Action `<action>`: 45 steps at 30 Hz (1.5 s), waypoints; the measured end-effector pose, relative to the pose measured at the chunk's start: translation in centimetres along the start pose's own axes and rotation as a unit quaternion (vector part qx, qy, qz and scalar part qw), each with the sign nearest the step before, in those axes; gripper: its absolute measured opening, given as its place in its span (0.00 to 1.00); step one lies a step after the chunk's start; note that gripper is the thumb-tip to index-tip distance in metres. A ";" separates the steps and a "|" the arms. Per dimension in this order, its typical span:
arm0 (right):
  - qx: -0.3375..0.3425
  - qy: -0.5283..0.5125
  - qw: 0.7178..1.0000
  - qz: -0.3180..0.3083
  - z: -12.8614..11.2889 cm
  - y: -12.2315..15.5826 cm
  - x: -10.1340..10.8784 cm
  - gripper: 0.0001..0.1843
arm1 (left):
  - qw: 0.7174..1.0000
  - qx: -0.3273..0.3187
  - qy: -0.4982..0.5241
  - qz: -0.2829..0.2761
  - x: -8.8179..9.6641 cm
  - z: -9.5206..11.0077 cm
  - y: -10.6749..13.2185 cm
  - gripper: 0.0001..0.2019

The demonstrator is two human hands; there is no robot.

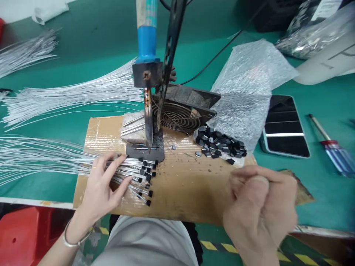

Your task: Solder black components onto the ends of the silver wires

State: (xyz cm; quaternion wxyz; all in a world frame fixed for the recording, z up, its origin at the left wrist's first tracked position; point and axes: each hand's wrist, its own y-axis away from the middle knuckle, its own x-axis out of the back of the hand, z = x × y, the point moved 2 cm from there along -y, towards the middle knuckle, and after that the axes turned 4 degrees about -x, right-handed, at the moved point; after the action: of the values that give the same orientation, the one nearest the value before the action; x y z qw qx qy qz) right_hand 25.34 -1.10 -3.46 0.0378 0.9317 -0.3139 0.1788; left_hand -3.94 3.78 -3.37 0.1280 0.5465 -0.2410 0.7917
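Note:
My left hand (pixel 107 181) lies over a bundle of thin white wires (pixel 63 159), thumb and fingers curved around it close to the black-tipped ends. Those black end pieces (pixel 146 173) point right on a cardboard sheet (pixel 188 184). Off to the right, my right hand (pixel 260 210) is raised over the cardboard's right end, thumb pressed on curled fingers; whatever is between them is hidden. A soldering iron (pixel 146 40) is mounted upright in the middle, its tip above a small dark plate (pixel 159 149). Small black parts (pixel 219 144) lie heaped right of it.
A dusty fan (pixel 183 114) stands behind the iron. Another white wire bundle (pixel 74 92) lies at the left. Bubble wrap (pixel 244 85), a phone (pixel 285 125) and a screwdriver (pixel 337 155) are at the right. A red stool (pixel 24 236) stands below the table edge.

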 end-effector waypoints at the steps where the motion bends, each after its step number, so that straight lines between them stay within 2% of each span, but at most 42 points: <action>1: -0.010 -0.039 0.999 0.022 -0.3 -0.1 0.0 0.16 | 1.000 -0.003 -0.006 -0.001 -0.1 -0.1 0.3 0.19; 3: -0.054 -0.183 0.982 -0.007 -0.8 -0.5 -0.4 0.20 | 1.000 -0.007 -0.006 0.004 -0.2 -0.1 0.7 0.17; 4: -0.074 -0.249 0.964 -0.059 -1.0 -0.7 -0.7 0.19 | 1.000 -0.005 0.005 0.010 -0.2 0.0 0.8 0.17; 6: -0.131 -0.335 0.915 -0.185 -1.5 -0.6 -1.6 0.19 | 0.998 0.003 0.033 0.044 0.4 0.4 1.0 0.20; 9: -0.268 -0.352 0.825 -0.351 -1.9 1.1 -3.2 0.18 | 0.991 0.010 0.081 0.103 1.9 2.1 1.1 0.18; 10: -0.294 -0.346 0.798 -0.395 -2.1 1.9 -3.7 0.17 | 0.990 0.015 0.113 0.086 2.4 2.9 1.1 0.15; 11: -0.303 -0.342 0.776 -0.435 -2.3 2.7 -4.2 0.17 | 0.986 0.028 0.160 0.039 2.6 3.8 1.0 0.12; 13: -0.303 -0.341 0.739 -0.496 -2.6 4.0 -5.0 0.19 | 0.960 0.065 0.267 -0.057 2.7 5.5 0.9 0.06; 15: -0.284 -0.357 0.720 -0.523 -2.7 4.7 -5.5 0.21 | 0.937 0.092 0.323 -0.097 2.5 6.9 0.6 0.10; 17: -0.258 -0.354 0.738 -0.514 -2.6 4.8 -5.6 0.20 | 0.923 0.130 0.349 -0.097 2.2 7.6 0.2 0.15; 21: -0.211 -0.281 0.818 -0.455 -2.2 3.9 -5.2 0.20 | 0.901 0.198 0.373 -0.095 1.7 7.9 -0.4 0.18; 23: -0.199 -0.278 0.826 -0.447 -2.1 3.1 -5.1 0.19 | 0.901 0.207 0.369 -0.093 1.6 7.9 -0.5 0.17; 25: -0.202 -0.287 0.831 -0.431 -1.8 1.8 -5.4 0.18 | 0.916 0.208 0.340 -0.049 1.4 7.4 -0.6 0.15; 28: -0.213 -0.288 0.853 -0.380 -1.6 -0.8 -6.2 0.18 | 0.956 0.166 0.220 0.100 1.1 5.7 -0.2 0.09; 30: -0.219 -0.293 0.850 -0.379 -1.7 -2.4 -7.0 0.17 | 0.972 0.111 0.097 0.185 0.8 4.2 0.3 0.03; 31: -0.227 -0.301 0.842 -0.385 -1.8 -2.9 -7.5 0.17 | 0.975 0.103 0.045 0.190 0.5 3.4 0.6 0.04; 33: -0.248 -0.326 0.819 -0.402 -2.1 -3.5 -8.5 0.16 | 0.980 0.120 0.010 0.159 0.0 2.0 1.1 0.11; 36: -0.282 -0.360 0.781 -0.425 -2.4 -3.4 -9.7 0.16 | 0.975 0.191 0.039 0.104 -0.2 0.8 1.5 0.11; 40: -0.321 -0.371 0.752 -0.440 -2.4 -3.1 -10.2 0.13 | 0.970 0.216 0.047 0.103 0.1 0.9 1.4 0.09; 45: -0.339 -0.381 0.740 -0.439 -2.5 -3.4 -10.0 0.12 | 0.970 0.220 0.029 0.101 0.0 1.1 1.2 0.09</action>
State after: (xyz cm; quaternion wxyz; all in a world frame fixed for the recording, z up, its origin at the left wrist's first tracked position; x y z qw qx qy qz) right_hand 19.19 7.82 -4.56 0.3024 0.8823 0.1018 -0.3460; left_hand -3.61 2.23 -3.33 -0.0685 0.5107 -0.1112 0.8498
